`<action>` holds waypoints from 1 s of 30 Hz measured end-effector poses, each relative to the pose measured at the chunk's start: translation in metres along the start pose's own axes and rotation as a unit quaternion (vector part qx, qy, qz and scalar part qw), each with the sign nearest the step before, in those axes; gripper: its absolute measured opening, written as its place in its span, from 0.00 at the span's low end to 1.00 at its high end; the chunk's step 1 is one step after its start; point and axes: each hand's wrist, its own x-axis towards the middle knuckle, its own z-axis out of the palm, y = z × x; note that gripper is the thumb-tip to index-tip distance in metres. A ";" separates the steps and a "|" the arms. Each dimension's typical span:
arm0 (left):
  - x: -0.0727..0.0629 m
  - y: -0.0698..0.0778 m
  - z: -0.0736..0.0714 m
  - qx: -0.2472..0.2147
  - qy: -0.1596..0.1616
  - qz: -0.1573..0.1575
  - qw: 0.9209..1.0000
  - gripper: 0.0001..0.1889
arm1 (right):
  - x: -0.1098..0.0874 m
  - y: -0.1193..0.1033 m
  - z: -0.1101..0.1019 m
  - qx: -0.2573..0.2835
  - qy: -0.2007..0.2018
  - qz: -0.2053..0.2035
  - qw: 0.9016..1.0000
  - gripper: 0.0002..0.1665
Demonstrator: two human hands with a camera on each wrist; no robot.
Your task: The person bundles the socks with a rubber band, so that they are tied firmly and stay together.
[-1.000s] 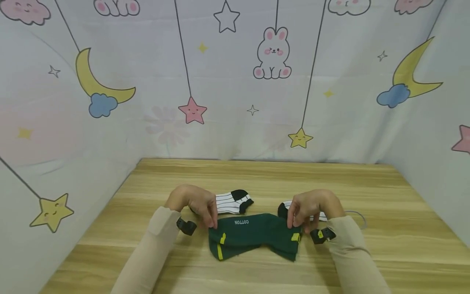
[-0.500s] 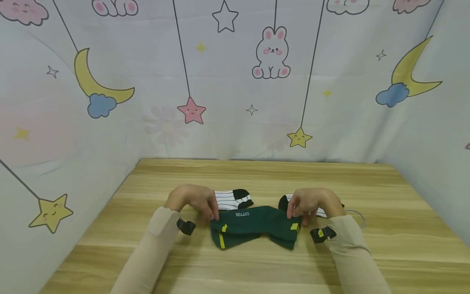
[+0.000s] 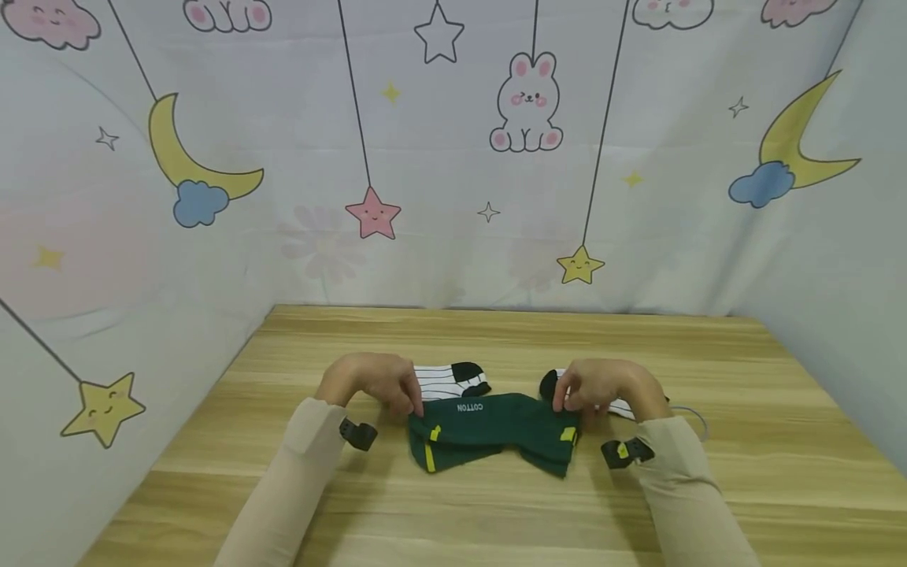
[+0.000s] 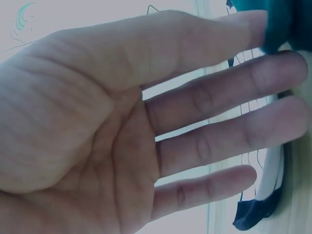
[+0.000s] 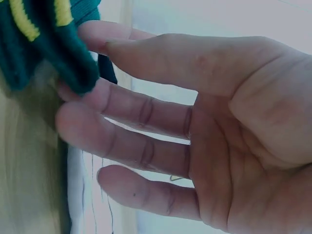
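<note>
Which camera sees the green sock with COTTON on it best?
The head view, because it shows nearly the whole green sock, even its upside-down word. The left wrist view catches only a blurry piece; the right wrist view shows one end with yellow marks.

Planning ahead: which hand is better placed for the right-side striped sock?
Probably the right hand: it partly hides that striped sock in the head view; the left hand pinches the green sock farther left.

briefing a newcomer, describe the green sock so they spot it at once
On the wooden table, find the left hand and right hand. Between them they pinch the green sock, in front of two striped white socks. It alone is dark green, with yellow marks and the word COTTON.
</note>
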 end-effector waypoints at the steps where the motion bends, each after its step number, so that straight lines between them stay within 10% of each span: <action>1: -0.001 0.000 0.000 -0.003 -0.001 -0.001 1.000 0.12 | 0.000 -0.001 0.000 -0.001 0.003 -0.004 1.000 0.12; 17: -0.009 -0.001 -0.010 0.025 0.004 0.062 0.998 0.10 | 0.010 -0.005 0.002 -0.012 0.053 -0.151 0.987 0.13; 30: -0.027 -0.018 -0.021 -0.024 0.037 0.038 0.998 0.10 | 0.024 -0.012 0.010 -0.042 0.112 -0.155 0.981 0.16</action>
